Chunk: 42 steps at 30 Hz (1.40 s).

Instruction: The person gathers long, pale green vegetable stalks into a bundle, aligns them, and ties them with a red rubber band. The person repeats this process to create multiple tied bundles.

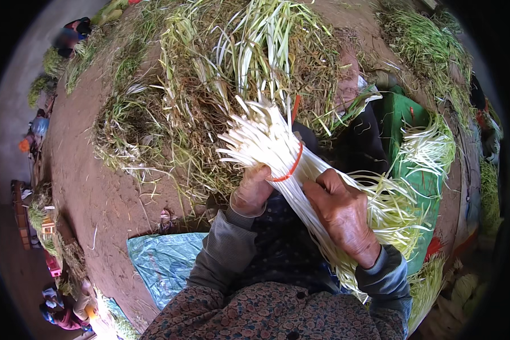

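Observation:
A bundle of long white vegetable stalks lies across my lap, its cut ends pointing up and left, its pale yellow-green leaves towards the lower right. A red tie goes around it near the cut ends. My left hand grips the bundle just below those ends, beside the tie, wearing what looks like a thin clear glove. On the right, my right hand is closed around part of the stalks below the tie; its fingertips are partly hidden. Another orange-red strip stands up behind the bundle.
A heap of uncut stalks and dry roots lies ahead on the dirt floor. To the right, loose white stalks rest on a green surface. A blue-green woven sheet lies at lower left. Several people sit farther off at the left.

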### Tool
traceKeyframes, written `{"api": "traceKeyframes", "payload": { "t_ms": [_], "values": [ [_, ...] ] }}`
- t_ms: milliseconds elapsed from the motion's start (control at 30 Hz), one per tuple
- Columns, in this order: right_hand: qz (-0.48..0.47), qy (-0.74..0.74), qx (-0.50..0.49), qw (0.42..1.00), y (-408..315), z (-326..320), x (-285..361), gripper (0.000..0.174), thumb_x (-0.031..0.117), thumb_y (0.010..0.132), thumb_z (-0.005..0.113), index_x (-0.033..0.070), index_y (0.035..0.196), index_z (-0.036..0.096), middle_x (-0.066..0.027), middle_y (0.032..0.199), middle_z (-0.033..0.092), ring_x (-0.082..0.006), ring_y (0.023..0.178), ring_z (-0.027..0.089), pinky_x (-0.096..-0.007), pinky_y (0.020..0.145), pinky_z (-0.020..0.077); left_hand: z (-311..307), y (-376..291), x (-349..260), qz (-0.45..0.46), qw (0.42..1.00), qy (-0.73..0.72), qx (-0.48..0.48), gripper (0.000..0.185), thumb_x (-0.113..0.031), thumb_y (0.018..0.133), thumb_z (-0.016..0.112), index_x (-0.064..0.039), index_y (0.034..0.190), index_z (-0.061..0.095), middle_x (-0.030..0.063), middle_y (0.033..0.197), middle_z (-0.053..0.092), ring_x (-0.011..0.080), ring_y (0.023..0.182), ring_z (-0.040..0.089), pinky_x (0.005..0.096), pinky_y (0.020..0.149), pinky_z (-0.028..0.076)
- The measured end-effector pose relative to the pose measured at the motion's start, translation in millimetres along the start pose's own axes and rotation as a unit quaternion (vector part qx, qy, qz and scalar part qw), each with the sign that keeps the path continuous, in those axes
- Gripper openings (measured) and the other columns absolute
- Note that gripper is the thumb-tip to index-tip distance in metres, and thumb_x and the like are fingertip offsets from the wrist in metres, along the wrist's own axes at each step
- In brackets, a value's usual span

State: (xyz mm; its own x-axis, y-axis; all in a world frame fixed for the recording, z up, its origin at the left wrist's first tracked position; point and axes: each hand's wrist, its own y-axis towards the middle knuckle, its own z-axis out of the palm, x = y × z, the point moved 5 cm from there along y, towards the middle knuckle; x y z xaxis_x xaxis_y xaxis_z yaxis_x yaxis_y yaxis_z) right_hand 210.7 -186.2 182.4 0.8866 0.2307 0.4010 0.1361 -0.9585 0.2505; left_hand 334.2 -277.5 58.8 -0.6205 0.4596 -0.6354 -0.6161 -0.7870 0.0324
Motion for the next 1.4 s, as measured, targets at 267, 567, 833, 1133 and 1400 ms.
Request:
{"api": "traceKeyframes", "payload": {
  "t_ms": [267, 567, 833, 1133, 1400],
  "values": [
    [0.065, 0.063, -0.025, 0.996, 7.6, 7.0, -3.4, 0.017, 0.006, 0.076, 0.073, 0.008, 0.090, 0.064, -0.0063, 0.076, 0.056, -0.0264, 0.061, 0.061, -0.0365, 0.056, 0.0501, -10.4, -2.0, 5.4, -0.001, 1.000, 0.003, -0.019, 0.082, -0.037, 0.081, 0.075, 0.003, 0.141, 0.038, 0.0145, 0.137, 0.053, 0.0253, 0.123, 0.054, 0.0386, 0.105, 0.044],
    [0.079, 0.113, 0.043, 0.990, 6.8, 11.9, -13.6, 0.020, 0.008, 0.073, 0.073, 0.004, 0.084, 0.056, -0.0117, 0.082, 0.058, -0.0327, 0.066, 0.061, -0.0417, 0.059, 0.0489, -6.0, -6.9, 2.0, -0.006, 1.000, -0.004, -0.010, 0.078, -0.036, 0.082, 0.073, 0.005, 0.140, 0.040, 0.0144, 0.134, 0.056, 0.0261, 0.120, 0.057, 0.0397, 0.102, 0.046],
    [0.064, 0.322, 0.067, 0.942, 5.3, 6.2, -32.5, 0.013, 0.001, 0.081, 0.070, 0.003, 0.092, 0.064, -0.0110, 0.081, 0.060, -0.0278, 0.070, 0.063, -0.0372, 0.065, 0.0507, 6.2, 4.6, -3.1, 0.006, 0.999, -0.020, 0.039, 0.090, -0.041, 0.078, 0.075, 0.007, 0.143, 0.035, 0.0181, 0.142, 0.049, 0.0278, 0.128, 0.050, 0.0404, 0.108, 0.040],
    [0.056, 0.137, -0.074, 0.986, 17.2, 10.1, -28.7, 0.012, 0.011, 0.081, 0.071, 0.008, 0.092, 0.065, -0.0070, 0.082, 0.058, -0.0273, 0.062, 0.062, -0.0375, 0.056, 0.0520, 12.2, 7.7, -6.7, -0.019, 0.996, 0.081, 0.010, 0.112, -0.063, 0.072, 0.074, -0.002, 0.151, 0.023, 0.0231, 0.151, 0.034, 0.0364, 0.136, 0.040, 0.0475, 0.112, 0.035],
    [0.025, 0.136, -0.064, 0.988, 13.3, 16.6, -21.1, 0.020, 0.010, 0.079, 0.070, 0.012, 0.098, 0.067, -0.0055, 0.083, 0.057, -0.0246, 0.068, 0.065, -0.0346, 0.055, 0.0536, 16.7, 8.1, -8.6, 0.007, 0.992, 0.124, 0.013, 0.110, -0.069, 0.073, 0.068, -0.003, 0.150, 0.025, 0.0229, 0.149, 0.037, 0.0360, 0.135, 0.042, 0.0491, 0.112, 0.035]
  ]
}}
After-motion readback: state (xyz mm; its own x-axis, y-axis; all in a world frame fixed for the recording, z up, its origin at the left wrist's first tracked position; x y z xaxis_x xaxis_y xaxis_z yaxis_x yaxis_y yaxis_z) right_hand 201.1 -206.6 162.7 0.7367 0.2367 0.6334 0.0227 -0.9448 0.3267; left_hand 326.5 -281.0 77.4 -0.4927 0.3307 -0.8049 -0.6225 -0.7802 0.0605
